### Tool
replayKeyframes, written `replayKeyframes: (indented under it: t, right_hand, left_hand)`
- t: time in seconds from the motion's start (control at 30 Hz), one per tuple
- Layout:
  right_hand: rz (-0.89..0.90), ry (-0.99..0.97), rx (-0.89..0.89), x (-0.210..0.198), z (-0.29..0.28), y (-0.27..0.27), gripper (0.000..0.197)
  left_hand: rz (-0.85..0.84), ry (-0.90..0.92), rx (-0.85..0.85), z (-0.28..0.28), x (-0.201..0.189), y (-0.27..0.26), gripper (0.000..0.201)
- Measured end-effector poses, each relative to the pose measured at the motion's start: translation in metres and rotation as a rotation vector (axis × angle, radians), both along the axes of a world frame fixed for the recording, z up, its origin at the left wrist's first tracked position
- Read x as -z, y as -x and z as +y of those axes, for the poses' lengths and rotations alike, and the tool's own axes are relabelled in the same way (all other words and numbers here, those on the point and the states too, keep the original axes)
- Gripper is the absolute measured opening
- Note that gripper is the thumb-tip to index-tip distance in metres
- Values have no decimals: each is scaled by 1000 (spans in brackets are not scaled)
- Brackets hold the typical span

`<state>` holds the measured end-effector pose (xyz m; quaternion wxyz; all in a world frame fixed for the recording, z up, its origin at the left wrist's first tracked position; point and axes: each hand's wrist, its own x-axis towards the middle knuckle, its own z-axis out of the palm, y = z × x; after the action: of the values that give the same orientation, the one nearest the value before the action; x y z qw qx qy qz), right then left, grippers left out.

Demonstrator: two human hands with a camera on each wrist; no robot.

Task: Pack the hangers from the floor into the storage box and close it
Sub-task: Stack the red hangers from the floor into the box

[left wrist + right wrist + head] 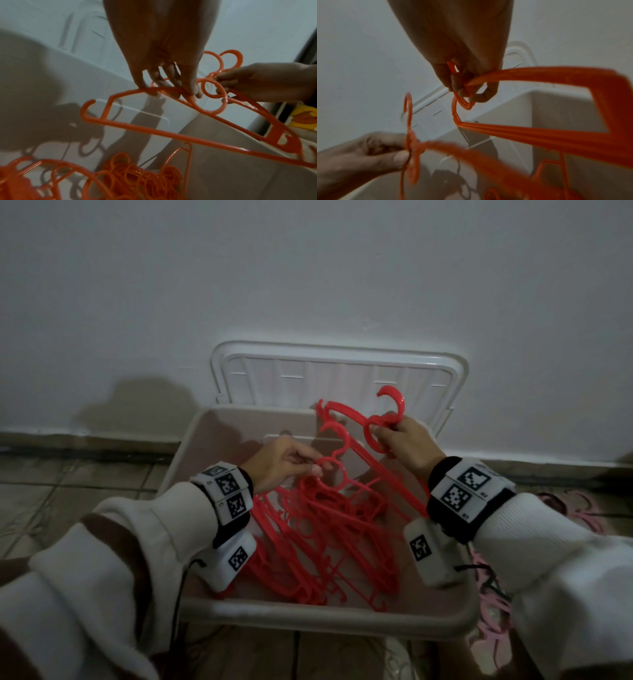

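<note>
The pale storage box [308,616] stands open on the floor, and a pile of red hangers [329,542] lies inside it. Over the box, my left hand [317,469] pinches one red hanger [337,440] just below its hook. In the left wrist view the fingers [188,89] curl over that hanger's top bar [171,132]. My right hand [383,433] grips a stacked bunch of red hangers [390,402] at the neck, hooks up. The right wrist view shows that bunch [539,132] in my fist [465,88], with the left hand [368,152] lower left.
The box's white lid [342,371] leans upright against the wall behind the box. Pink hangers [493,577] lie on the tiled floor to the right of the box. A dark skirting strip runs along the wall's foot.
</note>
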<state>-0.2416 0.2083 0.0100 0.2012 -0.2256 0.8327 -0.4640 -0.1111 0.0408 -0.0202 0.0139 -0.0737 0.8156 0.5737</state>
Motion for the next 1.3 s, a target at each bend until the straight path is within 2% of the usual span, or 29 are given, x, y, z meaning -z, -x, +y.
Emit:
replayKeyframes:
  t: [0.07,0.17,0.27,0.33,0.4,0.47,0.53,0.67,0.7,0.73,0.8,0.83,0.87,0.93,1.0,1.07,1.17,1.3]
  right_hand:
    - [-98,11,-42,-7,-6,-10,30]
    - [-122,-120,-281,-9,-10,-20,24]
    - [-77,-184,-442,1,-9,-26,2]
    - [7,-193,-425,8,-9,-24,23]
    - [158,-286,-396,13,-9,-19,31]
    - [265,-334,-335,13,-9,-14,32]
    - [250,-253,-263,9,-9,-11,29]
    - [299,-178,-83,2,-3,-2,22]
    - [264,-146,-34,4,-1,1,22]
    - [199,-113,12,7,1,4,27]
    - [80,-83,77,13,3,8,37]
    - [42,-82,88,15,4,8,37]
    - [20,-78,88,18,3,10,37]
    - [-8,-73,73,21,3,12,33]
    - [-15,-96,66,23,3,14,32]
    - [-8,-115,59,24,7,17,31]
    - [-10,-132,22,22,13,22,25]
    - [-14,-135,-2,22,15,26,25]
  left_hand:
    - [44,-2,-39,3,-4,3,24]
    - [54,-14,-50,5,-7,7,24]
    - [51,-16,-66,7,-7,9,27]
    - [57,47,-96,10,-6,11,23]
    - [83,102,-173,14,-5,15,20]
    - [104,83,-210,18,-5,20,19]
    - [132,144,-227,19,-3,25,26]
    - [304,493,-354,7,5,34,38]
    - [283,542,-379,1,11,36,38]
    - [217,510,-377,-5,18,37,34]
    - [-27,307,-299,-10,35,40,19]
    - [-124,262,-236,-10,45,43,21]
    - [-175,287,-177,-10,55,46,25]
    - [-270,431,-54,-1,66,53,17]
    - [-374,547,96,13,74,61,32]
    - [-421,554,182,27,85,67,42]
    - [-429,455,188,43,97,74,45]
    - [-424,407,258,61,104,81,68]
